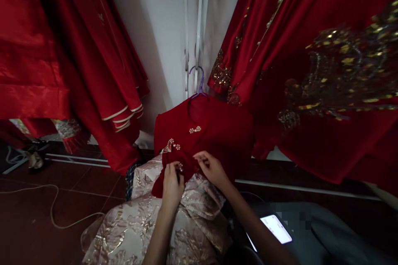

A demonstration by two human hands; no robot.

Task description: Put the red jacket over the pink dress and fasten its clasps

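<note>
A dark red garment [214,130] with pearl frog buttons [195,129] hangs on a purple hanger [199,85] in front of me. My left hand [172,184] is closed on a fold of the red garment's lower front, next to a pearl fastener [171,145]. My right hand [211,167] pinches the same fabric just to the right, fingers pressed together. Beneath both hands lies a pale pink and gold brocade skirt [143,227].
Red satin dresses [77,58] hang at the left, and a red gown with gold embroidery [326,70] hangs at the right. A white wall rail [194,29] runs up the middle. A lit phone [276,228] lies at lower right. A white cable [52,207] crosses the dark floor.
</note>
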